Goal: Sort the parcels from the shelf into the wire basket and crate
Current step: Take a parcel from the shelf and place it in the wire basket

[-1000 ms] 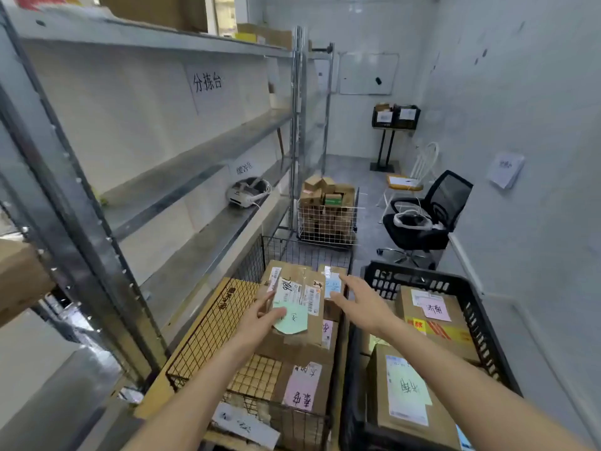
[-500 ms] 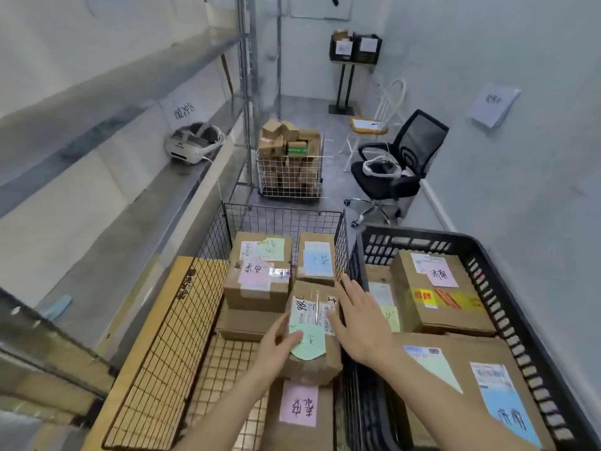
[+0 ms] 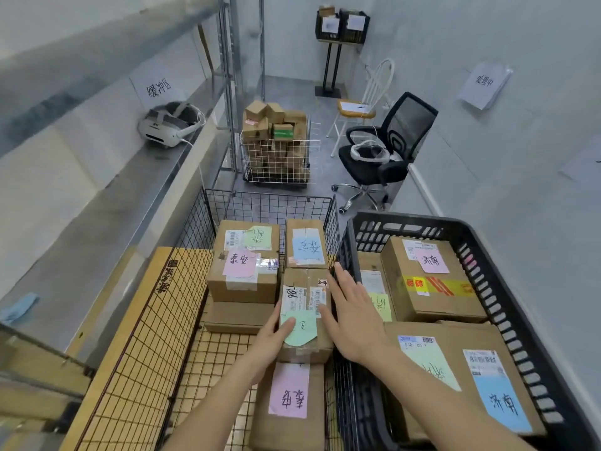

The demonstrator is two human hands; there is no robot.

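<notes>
Both hands flank the green-labelled parcel [image 3: 305,315] inside the wire basket [image 3: 136,346]. Left hand [image 3: 271,340] grasps its left edge, thumb on the label. Right hand [image 3: 354,320] lies flat against its right side, fingers straight.

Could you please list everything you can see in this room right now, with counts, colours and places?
wire basket: one, black mesh, bottom centre, beside the shelf
parcels in basket: six visible, brown, with pink, green and blue notes
crate: one, black plastic, right of the basket
parcels in crate: four visible, brown
shelf: one, grey metal, left
headsets: two, white, on shelf and office chair
white cart: one, heaped with boxes, centre back
office chair: one, black
white chair: one, behind it
left hand: holds the green-note parcel
right hand: flat against that parcel's right side
</notes>
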